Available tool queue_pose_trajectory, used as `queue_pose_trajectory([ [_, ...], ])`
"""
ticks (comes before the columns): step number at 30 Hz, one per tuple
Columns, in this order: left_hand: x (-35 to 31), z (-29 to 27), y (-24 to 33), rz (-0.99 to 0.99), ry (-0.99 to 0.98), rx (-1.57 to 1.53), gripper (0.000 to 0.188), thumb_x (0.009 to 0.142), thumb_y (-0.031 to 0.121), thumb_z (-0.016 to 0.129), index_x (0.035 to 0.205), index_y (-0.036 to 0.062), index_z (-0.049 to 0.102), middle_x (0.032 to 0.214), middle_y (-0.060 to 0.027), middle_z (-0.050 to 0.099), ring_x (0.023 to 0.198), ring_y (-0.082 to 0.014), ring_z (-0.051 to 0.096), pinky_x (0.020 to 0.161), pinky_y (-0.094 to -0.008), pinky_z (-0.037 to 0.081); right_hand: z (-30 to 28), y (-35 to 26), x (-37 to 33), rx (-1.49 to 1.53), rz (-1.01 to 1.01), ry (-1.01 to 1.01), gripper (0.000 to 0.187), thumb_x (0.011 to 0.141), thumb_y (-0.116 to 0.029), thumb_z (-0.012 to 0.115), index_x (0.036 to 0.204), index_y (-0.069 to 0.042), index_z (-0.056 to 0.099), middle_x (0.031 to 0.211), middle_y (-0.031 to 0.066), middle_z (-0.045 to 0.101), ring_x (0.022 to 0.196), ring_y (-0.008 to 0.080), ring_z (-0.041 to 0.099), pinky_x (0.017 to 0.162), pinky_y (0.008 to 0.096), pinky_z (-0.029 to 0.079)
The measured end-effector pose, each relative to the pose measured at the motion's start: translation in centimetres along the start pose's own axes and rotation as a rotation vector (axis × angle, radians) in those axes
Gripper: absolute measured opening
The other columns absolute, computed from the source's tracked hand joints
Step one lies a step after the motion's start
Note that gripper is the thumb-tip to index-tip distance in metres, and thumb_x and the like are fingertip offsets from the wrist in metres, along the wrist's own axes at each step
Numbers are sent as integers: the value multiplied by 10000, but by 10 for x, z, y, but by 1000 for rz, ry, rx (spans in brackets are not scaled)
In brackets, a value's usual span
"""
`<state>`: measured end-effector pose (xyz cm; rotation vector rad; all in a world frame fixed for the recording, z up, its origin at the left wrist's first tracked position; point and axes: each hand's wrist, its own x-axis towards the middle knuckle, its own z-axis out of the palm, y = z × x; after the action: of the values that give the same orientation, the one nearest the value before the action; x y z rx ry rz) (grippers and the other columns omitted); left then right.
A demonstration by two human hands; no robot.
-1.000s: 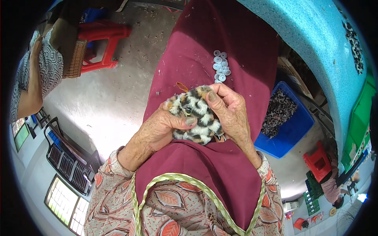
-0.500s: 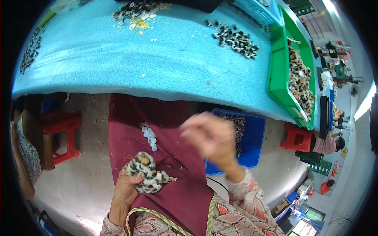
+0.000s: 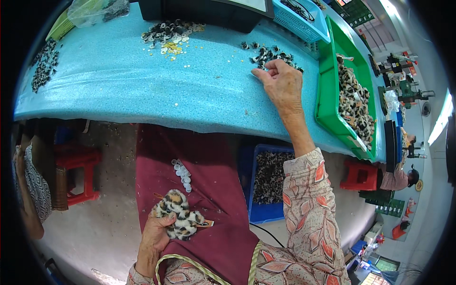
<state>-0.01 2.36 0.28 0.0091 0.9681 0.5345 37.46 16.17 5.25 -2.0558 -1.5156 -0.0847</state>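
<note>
My left hand [image 3: 157,230] is closed around a spotted plush toy [image 3: 176,211] above my lap, its thumb pressed on the fur. A small tag [image 3: 206,223] sticks out at the toy's right side. My right hand [image 3: 284,85] reaches over the table, fingertips bent together at a pile of small black-and-white parts [image 3: 270,54]. Whether a part sits between those fingertips cannot be made out. White translucent discs [image 3: 182,175] lie in a cluster on the maroon apron [image 3: 156,156] across my lap.
At the table's right edge stands a green crate [image 3: 326,90] of spotted plush pieces. A blue bin [image 3: 266,213] is below the table. Black, white and yellow bits [image 3: 173,38] lie near a black tray [image 3: 199,14]. Red stools [image 3: 85,166] flank me; another person [image 3: 35,183] sits at left.
My right hand has moved from above my lap, up and forward to the pile of black-and-white parts. The left hand still holds the plush toy. The view has shifted slightly.
</note>
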Motion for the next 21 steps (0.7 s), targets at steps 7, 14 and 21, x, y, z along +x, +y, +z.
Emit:
queue_pose_trajectory([
  [7,5,6,-6,-16,-11,-22,470,746,-74,654,1194,-32,523,1043,-139,644,926,-261,650,821,-416,553,1,14,-3,-44,-74,21,143,750,-129,725,816,-27,649,729,132,656,650,246,648,643,351,507],
  [14,2,-11,-1,61,-123,70,586,752,10,682,1289,29,448,1138,-118,606,1036,-280,610,917,-437,502,-18,-13,-14,572,148,-173,81,792,-23,646,873,-18,653,767,66,653,638,140,596,604,263,489],
  [21,5,0,2,11,21,5,461,781,14,665,1216,-12,514,1105,-131,634,999,-251,629,902,-404,514,-37,-61,-126,1246,290,-515,176,817,-55,633,949,53,592,854,147,634,605,140,585,562,245,489],
])
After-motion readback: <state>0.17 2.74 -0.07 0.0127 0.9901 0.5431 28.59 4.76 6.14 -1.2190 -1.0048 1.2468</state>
